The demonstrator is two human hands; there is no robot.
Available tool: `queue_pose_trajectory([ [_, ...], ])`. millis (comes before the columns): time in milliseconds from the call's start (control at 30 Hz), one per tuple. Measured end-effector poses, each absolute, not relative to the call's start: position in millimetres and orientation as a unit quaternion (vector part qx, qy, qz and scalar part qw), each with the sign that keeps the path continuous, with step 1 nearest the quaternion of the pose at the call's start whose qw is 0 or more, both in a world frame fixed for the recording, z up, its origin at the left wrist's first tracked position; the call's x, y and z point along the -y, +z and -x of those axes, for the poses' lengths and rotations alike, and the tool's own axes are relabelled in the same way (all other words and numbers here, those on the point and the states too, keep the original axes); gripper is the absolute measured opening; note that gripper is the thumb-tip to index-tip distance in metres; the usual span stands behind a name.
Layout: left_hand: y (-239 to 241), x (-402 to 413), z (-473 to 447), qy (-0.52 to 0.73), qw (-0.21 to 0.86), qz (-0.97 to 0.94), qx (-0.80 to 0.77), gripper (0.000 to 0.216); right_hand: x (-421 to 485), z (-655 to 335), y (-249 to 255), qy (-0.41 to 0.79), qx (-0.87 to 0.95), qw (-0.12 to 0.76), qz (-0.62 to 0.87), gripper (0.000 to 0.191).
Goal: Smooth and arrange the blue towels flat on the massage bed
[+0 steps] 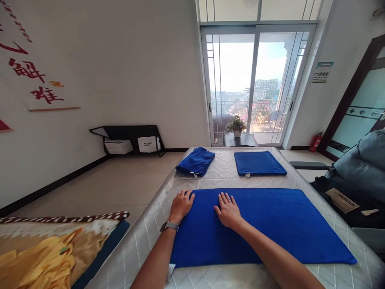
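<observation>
Large blue towel [270,228] spread flat across a quilted, silver-grey mattress [222,170], long side running left to right, surface smooth, a small white tag poking out at the near left corner. Left hand [181,205] resting palm down on the towel's far left edge, fingers partly over the mattress, grey watch on the wrist. Right hand [227,210] pressed flat on the cloth just beside it, fingers spread, pointing away. Both hands near the towel's far left part, close together but apart, forearms crossing the cloth's near edge.
</observation>
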State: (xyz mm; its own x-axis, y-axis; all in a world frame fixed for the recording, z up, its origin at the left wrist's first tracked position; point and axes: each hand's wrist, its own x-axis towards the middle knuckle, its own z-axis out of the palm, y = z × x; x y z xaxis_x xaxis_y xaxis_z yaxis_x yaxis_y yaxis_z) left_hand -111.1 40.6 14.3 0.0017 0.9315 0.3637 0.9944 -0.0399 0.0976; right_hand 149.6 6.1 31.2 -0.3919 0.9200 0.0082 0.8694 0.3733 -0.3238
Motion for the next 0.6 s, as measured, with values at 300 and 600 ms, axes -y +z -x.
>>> queue_pose_trajectory([
  [300, 14, -41, 112, -0.167, 0.086, 0.707, 0.681, 0.047, -28, -272, 26, 0.086, 0.752, 0.044, 0.652, 0.075],
  [600, 15, -42, 111, -0.163, 0.085, 0.706, 0.684, 0.046, -37, -447, 3, 0.006, 0.669, 0.032, 0.742, 0.069],
])
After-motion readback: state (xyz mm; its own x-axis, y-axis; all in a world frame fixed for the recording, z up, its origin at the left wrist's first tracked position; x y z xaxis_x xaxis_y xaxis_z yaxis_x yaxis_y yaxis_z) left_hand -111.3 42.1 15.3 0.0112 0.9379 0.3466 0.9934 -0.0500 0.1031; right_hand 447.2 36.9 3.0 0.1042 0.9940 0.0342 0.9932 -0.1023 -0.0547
